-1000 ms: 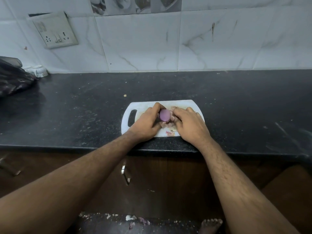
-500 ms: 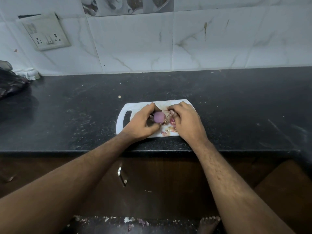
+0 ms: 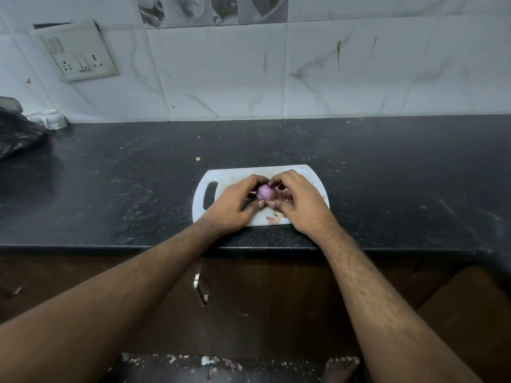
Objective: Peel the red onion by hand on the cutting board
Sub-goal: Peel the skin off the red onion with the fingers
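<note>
Nearest you, your bare toes [image 3: 342, 362] show at the bottom edge beside scraps of onion skin on the floor [image 3: 215, 364]. A metal cabinet handle [image 3: 201, 289] sits below the black counter [image 3: 110, 189]. On the white cutting board [image 3: 312, 178], close to the counter's front edge, your left hand [image 3: 232, 207] curls its fingers and thumb around the red onion [image 3: 265, 192], holding it over the board. Your right hand [image 3: 300, 203] is also curled, fingertips at the onion's right side; whether it pinches skin cannot be told. Peel scraps [image 3: 273, 217] lie on the board beneath. Farther back left rests a dark bag [image 3: 16, 134]; a switch plate [image 3: 80, 53] hangs on the tiled wall.
</note>
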`<state>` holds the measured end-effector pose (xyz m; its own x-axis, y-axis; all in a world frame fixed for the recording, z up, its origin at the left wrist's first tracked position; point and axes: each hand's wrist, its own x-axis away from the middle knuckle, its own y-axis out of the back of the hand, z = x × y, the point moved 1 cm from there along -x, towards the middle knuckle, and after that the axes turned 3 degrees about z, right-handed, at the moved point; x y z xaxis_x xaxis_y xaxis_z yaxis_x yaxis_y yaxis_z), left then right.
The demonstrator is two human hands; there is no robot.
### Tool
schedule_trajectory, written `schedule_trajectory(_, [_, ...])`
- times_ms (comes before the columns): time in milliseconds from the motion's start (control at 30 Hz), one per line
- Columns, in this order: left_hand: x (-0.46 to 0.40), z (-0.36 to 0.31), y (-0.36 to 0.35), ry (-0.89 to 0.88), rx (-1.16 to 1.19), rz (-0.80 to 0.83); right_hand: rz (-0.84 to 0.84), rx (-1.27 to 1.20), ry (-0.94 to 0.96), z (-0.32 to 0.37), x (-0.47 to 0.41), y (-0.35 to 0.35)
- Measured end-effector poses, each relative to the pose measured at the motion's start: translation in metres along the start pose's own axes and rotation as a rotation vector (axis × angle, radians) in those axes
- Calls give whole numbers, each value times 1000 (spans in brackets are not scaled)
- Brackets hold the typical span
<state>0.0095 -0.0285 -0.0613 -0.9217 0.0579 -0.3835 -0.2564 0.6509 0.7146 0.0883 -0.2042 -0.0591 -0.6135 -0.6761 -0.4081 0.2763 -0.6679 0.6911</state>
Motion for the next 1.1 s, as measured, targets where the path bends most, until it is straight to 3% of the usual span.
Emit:
schedule_trajectory(900, [1, -2, 0, 45, 45, -2, -95, 66, 92, 9, 6, 1])
schedule_trajectory(1100, [1, 2, 0, 73, 71, -13, -34, 147, 49, 8, 6, 1])
